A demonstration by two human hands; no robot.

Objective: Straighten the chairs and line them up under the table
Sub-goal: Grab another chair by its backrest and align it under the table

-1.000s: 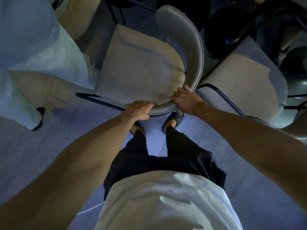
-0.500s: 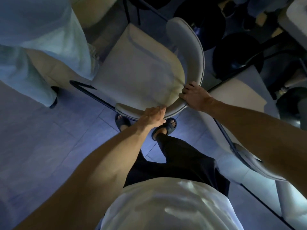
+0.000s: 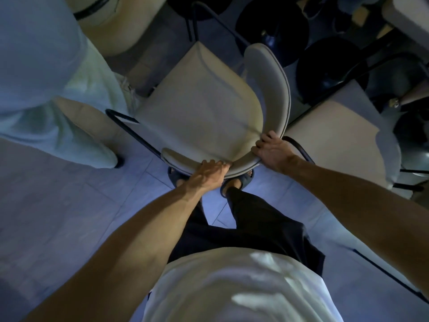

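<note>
Left hand: the left hand (image 3: 210, 174) is closed over the top edge of the curved backrest (image 3: 274, 98), fingers wrapped over the rim near the middle of the curve, directly above the person's feet
Right hand: the right hand (image 3: 272, 152) is closed on the same backrest further round the curve, fingers curled over the inner edge where the backrest bends toward the side
Held chair: the beige chair (image 3: 199, 105) stands on the floor straight ahead of the person, seat facing away, its backrest nearest the body; both hands are in contact with the backrest only
Chair frame: a dark metal tube (image 3: 130, 129) runs along the left side of the seat and under it
Neighbouring chair: a second beige chair (image 3: 336, 140) stands just beside the held chair on the right, its dark frame close to the right hand
Table: a pale tablecloth (image 3: 41, 73) hangs down at upper left, just beside the held chair's front left corner; the tabletop itself cannot be made out
Floor: pale tiled floor (image 3: 69, 217), dimly lit
Background: dark round shapes (image 3: 329, 70) lie beyond the chairs at upper right; what they are cannot be told
Person: white shirt, dark shorts, dark slippers (image 3: 241, 182) partly hidden under the backrest
</note>
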